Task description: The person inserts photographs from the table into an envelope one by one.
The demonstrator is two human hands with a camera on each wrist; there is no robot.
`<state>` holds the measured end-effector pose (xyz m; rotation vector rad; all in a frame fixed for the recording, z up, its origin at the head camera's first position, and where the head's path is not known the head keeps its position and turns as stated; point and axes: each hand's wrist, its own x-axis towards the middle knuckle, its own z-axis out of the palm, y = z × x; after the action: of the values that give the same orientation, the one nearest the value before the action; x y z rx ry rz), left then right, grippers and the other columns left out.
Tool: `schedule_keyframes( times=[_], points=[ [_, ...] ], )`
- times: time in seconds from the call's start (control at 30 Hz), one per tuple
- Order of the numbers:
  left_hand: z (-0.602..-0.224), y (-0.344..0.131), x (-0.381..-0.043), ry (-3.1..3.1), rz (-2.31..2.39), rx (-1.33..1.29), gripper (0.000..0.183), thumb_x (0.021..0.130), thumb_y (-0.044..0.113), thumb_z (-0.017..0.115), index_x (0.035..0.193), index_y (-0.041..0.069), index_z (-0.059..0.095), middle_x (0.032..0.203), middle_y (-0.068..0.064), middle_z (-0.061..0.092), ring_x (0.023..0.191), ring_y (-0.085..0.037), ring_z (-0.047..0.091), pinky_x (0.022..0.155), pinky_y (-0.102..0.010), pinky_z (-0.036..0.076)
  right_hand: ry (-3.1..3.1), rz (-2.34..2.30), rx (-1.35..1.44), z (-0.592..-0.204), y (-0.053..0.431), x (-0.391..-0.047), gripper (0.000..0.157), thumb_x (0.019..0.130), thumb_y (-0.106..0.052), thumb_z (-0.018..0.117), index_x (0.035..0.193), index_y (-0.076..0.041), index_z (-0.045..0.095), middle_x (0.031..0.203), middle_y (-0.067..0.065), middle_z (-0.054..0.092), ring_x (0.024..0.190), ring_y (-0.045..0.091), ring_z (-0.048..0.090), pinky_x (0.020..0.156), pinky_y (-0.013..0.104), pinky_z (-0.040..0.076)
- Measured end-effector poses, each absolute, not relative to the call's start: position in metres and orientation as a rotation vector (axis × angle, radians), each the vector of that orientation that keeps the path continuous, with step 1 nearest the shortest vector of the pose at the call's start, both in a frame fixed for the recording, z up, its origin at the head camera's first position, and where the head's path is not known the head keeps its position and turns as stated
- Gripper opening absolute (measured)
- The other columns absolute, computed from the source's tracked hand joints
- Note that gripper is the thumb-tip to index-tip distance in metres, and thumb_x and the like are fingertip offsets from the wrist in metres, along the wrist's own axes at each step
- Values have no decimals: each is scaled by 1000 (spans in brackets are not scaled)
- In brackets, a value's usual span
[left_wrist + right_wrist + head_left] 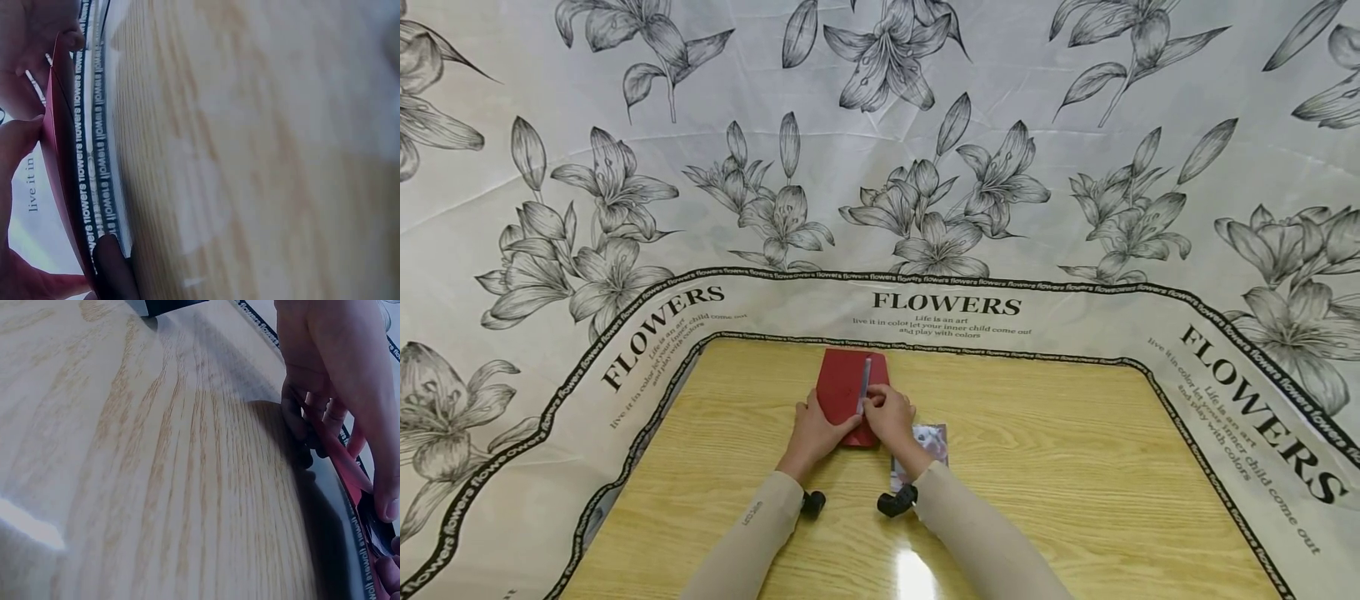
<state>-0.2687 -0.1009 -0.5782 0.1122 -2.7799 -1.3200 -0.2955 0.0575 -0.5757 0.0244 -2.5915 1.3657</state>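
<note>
A red envelope [842,379] stands tilted above the far part of the table, with a narrow greyish strip [865,383] running along its right side. My left hand [815,429] grips the envelope from the left, thumb across its front near the lower edge. At the strip's lower end, my right hand [889,417] pinches with thumb and fingers. The left wrist view shows the red envelope [57,137] nearly edge-on. In the right wrist view the red envelope [337,450] is partly hidden by fingers. Beneath my right wrist lies a picture card [932,437], partly covered.
The wood-grain table [1037,467] spreads around both arms. A white flower-printed cloth [940,308] with black lettering borders the table and rises behind it. Black wrist devices [897,501] hang below the sleeves.
</note>
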Motion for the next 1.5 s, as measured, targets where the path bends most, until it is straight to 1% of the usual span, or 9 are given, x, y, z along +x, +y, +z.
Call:
schedule_keyframes(
  times=[0.07,0.13,0.27,0.33,0.47,0.7,0.9,1.13,1.5],
  points=[
    [-578,-101,-269,-2779,-1319,115,110,88,54,86,163,-5,29,133,-30,49,110,-39,58,96,-58,55,-2579,1388,35,-575,60,-294,25,99,-12,75,122,-5,78,88,5,74,95,33,64,104,59,34],
    [-577,-100,-268,-2781,-1320,123,111,88,54,86,163,-5,29,133,-31,48,111,-40,59,97,-58,55,-2573,1416,31,-574,63,-293,24,99,-11,75,122,-6,79,89,4,74,90,29,66,103,56,42],
    [-577,-100,-269,-2791,-1312,136,112,87,55,86,163,-5,28,134,-31,48,112,-41,59,98,-58,55,-2571,1486,28,-572,71,-291,25,101,-13,73,124,-9,78,90,1,72,81,17,63,80,42,54],
    [-577,-100,-270,-2794,-1314,140,113,87,55,86,163,-5,28,134,-31,48,112,-40,60,98,-57,55,-2564,1541,34,-571,76,-290,25,102,-14,72,126,-9,77,92,2,70,81,16,61,71,36,52],
    [-579,-100,-270,-2788,-1339,144,114,87,56,86,164,-4,28,133,-30,48,111,-40,60,97,-57,55,-2542,1615,64,-569,88,-289,26,103,-13,71,128,-6,75,97,6,70,82,16,61,67,31,50],
    [-584,-102,-274,-2789,-1354,155,115,86,58,86,165,-1,27,135,-28,48,115,-40,61,99,-56,55,-2528,1596,63,-563,107,-282,28,100,-9,72,127,-2,75,99,13,73,66,11,54,57,27,44],
    [-583,-103,-274,-2796,-1356,167,116,86,58,86,165,-1,26,135,-28,48,115,-39,61,99,-56,55,-2557,1598,60,-562,125,-273,31,100,-8,73,129,1,73,97,12,74,66,10,59,58,26,47],
    [-581,-103,-273,-2815,-1351,166,117,87,59,85,166,-1,25,135,-28,48,115,-38,61,100,-55,55,-2586,1567,51,-559,152,-263,35,100,-12,75,133,-1,72,100,11,73,65,15,56,56,29,45],
    [-576,-102,-275,-2820,-1349,165,116,88,56,85,167,-1,23,136,-29,47,116,-39,61,100,-56,55,-2659,1490,10,-559,178,-247,46,97,-18,82,137,0,68,99,10,71,72,16,55,63,28,44]
  ],
)
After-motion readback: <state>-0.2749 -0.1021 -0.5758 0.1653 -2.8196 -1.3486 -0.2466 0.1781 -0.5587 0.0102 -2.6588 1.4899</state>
